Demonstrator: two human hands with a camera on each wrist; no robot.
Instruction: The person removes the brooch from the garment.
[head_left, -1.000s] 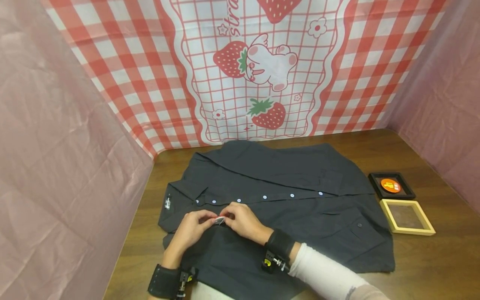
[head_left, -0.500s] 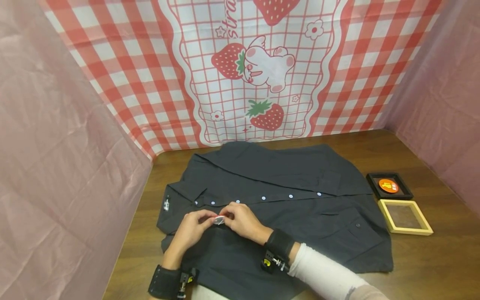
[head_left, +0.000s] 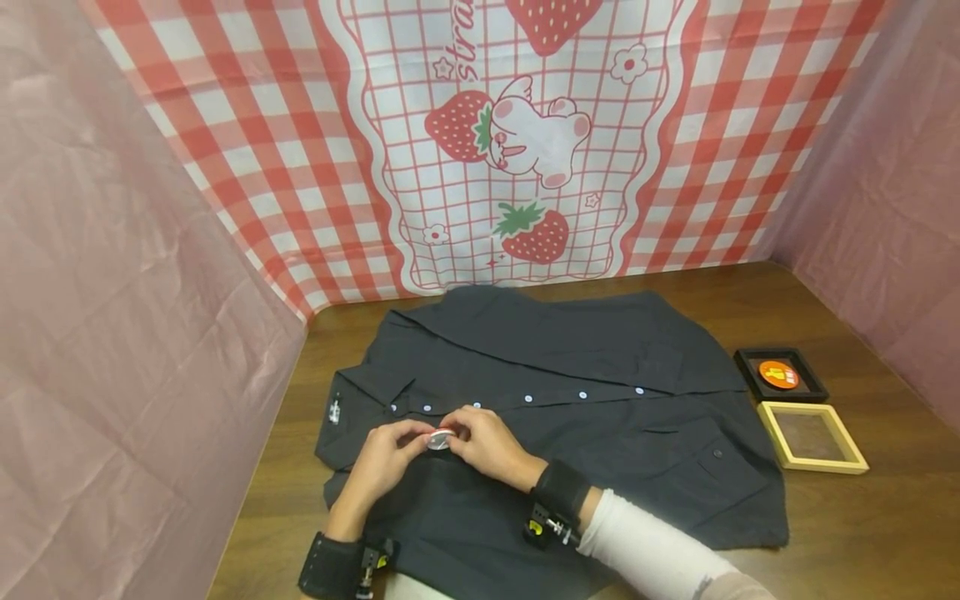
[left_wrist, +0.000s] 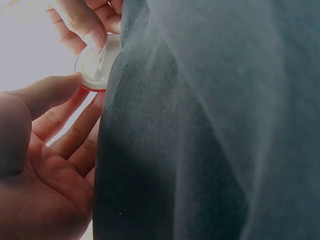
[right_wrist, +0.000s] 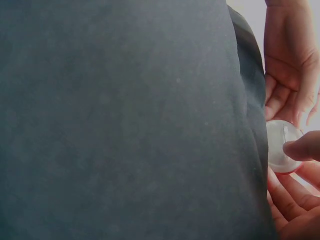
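A round pin badge with a white back and red rim is held between both hands over a dark button-up shirt. My left hand pinches its left edge by thumb and fingers; my right hand grips its right side. In the left wrist view, the badge back faces the camera, partly behind the dark cloth. The right wrist view has the right thumb on the badge's pin bar. Whether the pin passes through cloth cannot be made out.
The shirt lies spread on a wooden table, with light buttons down its front. At the right are a black frame with an orange round badge in it and a pale yellow frame. Cloth walls enclose the back and sides.
The badge has tilted slightly, so more of its white back shows in the head view. Both hands stay in nearly the same place on it.
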